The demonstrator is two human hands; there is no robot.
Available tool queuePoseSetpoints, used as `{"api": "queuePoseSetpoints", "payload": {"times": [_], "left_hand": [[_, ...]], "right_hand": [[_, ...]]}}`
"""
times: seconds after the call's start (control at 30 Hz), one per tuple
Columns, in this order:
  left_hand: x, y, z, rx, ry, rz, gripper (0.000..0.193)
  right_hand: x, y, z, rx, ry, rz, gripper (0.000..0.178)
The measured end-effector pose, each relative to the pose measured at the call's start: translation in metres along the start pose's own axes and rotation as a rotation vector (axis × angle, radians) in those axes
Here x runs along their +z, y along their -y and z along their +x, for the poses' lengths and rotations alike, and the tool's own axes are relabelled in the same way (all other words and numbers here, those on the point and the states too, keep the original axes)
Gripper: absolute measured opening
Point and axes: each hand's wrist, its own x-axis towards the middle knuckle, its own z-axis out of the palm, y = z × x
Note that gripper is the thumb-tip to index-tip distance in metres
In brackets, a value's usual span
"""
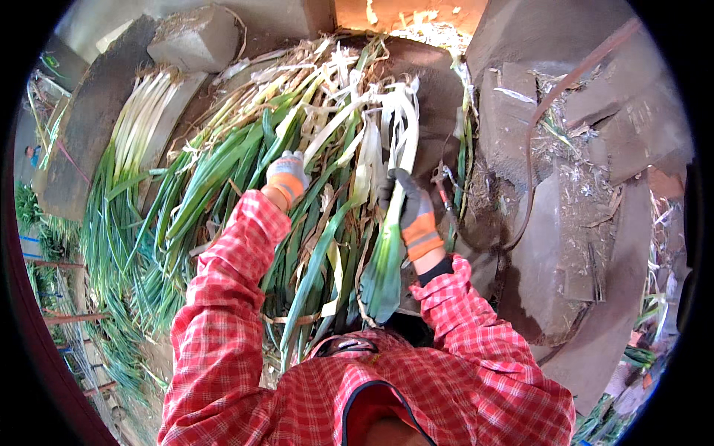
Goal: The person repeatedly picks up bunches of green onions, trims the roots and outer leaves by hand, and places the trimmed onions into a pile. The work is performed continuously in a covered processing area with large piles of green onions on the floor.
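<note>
My right hand [418,215], in a dark grey and orange glove, is closed around a long green onion [402,141]. Its white stem and root end point away from me, and its green leaves hang below the hand. My left hand [287,177], in a light grey and orange glove, has its fingers curled over a heap of untrimmed green onions [216,167]. A pale stalk runs up to those fingers, but what they grip is hidden. The heap has dry, brownish outer leaves and tangled roots. To its left lies a neat row of clean-stemmed green onions [141,119].
An air nozzle [443,186] with a reddish hose [530,141] hangs right of my right hand. Dirt-covered boards [558,245] with leaf scraps stand farther right. A grey block [195,41] sits at the far left, and an orange opening [409,16] glows at the back.
</note>
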Motion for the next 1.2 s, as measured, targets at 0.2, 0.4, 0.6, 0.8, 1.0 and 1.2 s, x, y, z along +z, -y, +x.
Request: {"api": "queuePoseSetpoints", "payload": {"times": [0.2, 0.4, 0.6, 0.8, 1.0, 1.2], "left_hand": [[-0.029, -0.01, -0.002, 0.006, -0.088, -0.382, 0.06], [-0.038, -0.059, -0.068, 0.046, 0.531, -1.727, 0.039], [-0.06, -0.07, -0.116, -0.057, 0.537, -1.773, 0.04], [-0.119, -0.038, -0.155, 0.159, 0.81, -1.847, 0.036], [-0.177, -0.017, -0.185, -0.098, 0.753, -1.833, 0.045], [-0.195, 0.037, -0.245, -0.063, 0.811, -1.706, 0.052]], "right_hand": [[0.021, -0.022, 0.014, -0.036, 0.028, 0.077, 0.03], [0.049, -0.069, 0.047, -0.156, -0.046, 0.241, 0.037], [0.04, -0.041, 0.072, -0.074, 0.004, -0.506, 0.08], [0.065, 0.06, 0.138, 0.068, 0.239, 0.728, 0.088], [0.073, 0.073, 0.197, 0.009, 0.278, 1.03, 0.049], [0.054, 0.107, 0.163, -0.172, 0.435, 0.739, 0.049]]}}
